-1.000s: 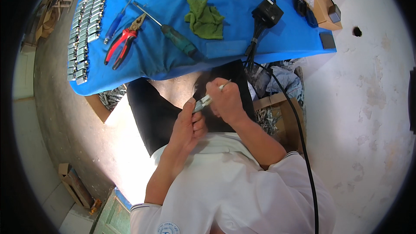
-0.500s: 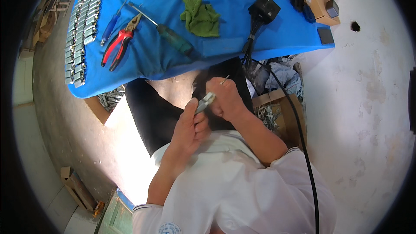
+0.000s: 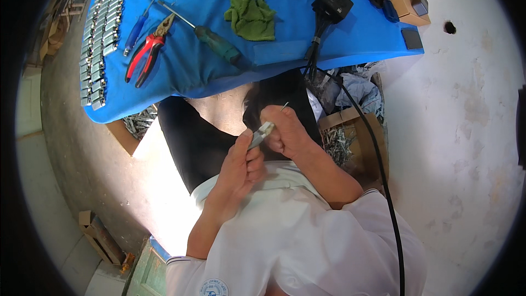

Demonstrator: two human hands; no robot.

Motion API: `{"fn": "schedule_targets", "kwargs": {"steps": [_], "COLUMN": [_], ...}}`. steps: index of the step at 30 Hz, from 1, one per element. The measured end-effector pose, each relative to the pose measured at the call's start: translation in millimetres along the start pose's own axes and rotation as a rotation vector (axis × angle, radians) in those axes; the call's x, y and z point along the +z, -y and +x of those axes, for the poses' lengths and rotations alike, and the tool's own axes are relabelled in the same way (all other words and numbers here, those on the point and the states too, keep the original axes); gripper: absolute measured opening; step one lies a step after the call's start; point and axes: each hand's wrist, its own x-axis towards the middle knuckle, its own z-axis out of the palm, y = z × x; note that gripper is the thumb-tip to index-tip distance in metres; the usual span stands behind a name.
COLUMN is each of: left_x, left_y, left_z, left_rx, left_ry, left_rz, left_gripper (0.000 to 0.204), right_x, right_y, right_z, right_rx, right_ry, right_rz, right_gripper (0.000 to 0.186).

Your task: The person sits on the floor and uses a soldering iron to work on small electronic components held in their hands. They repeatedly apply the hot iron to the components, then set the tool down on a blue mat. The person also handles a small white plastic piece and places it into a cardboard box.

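In my lap, my left hand (image 3: pixel 244 161) is closed round a small grey metal piece (image 3: pixel 255 139) with a pale end, held at a slant. My right hand (image 3: pixel 285 129) is closed just to the right, at that pale end, with a thin metal shaft (image 3: pixel 284 107) sticking up from the fist; the rest of it is hidden. Beyond them on the blue cloth-covered table (image 3: pixel 197 77) lie red-handled pliers (image 3: pixel 140 60), a blue screwdriver (image 3: pixel 135 33), a green screwdriver (image 3: pixel 219 44) and rows of silver parts (image 3: pixel 98 49).
A green rag (image 3: pixel 246 13), a black connector block with cables (image 3: pixel 331 5) and cardboard boxes (image 3: pixel 411 8) lie on the table. Below it are boxes of metal pieces (image 3: pixel 342 142). A black cable runs down past my right arm. A white wall (image 3: pixel 460 131) stands at the right.
My two hands have shifted slightly downward, still closed on the piece and the shaft. The table and its contents appear slightly higher and farther left in the view.
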Motion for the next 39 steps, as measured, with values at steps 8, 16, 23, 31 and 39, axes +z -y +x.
{"fn": "schedule_targets", "kwargs": {"steps": [8,16,23,31,39], "left_x": [-5.0,-10.5,-15.9,-10.4,-0.5], "left_y": [4.7,11.0,15.9,14.1,8.7], "left_z": [-1.2,7.7,7.6,8.7,7.4], "left_rx": [0.023,0.084,0.068,0.077,0.046], "left_ry": [0.039,0.005,-0.01,0.016,0.007], "left_rz": [0.076,0.129,0.166,0.114,0.099], "left_gripper": [0.049,0.045,0.043,0.043,0.045], "right_x": [-8.8,-12.4,-7.7,-12.2,-18.4], "right_y": [2.5,4.7,12.3,-1.8,-3.4], "right_z": [-2.8,-5.1,-12.0,-14.7,-9.1], "right_rx": [-0.083,-0.22,-0.269,-0.316,-0.067], "right_ry": [0.076,0.045,0.093,-0.007,0.013], "right_rz": [-0.147,-0.34,-0.508,-0.393,-0.01], "right_gripper": [0.027,0.024,0.022,0.021,0.023]}}
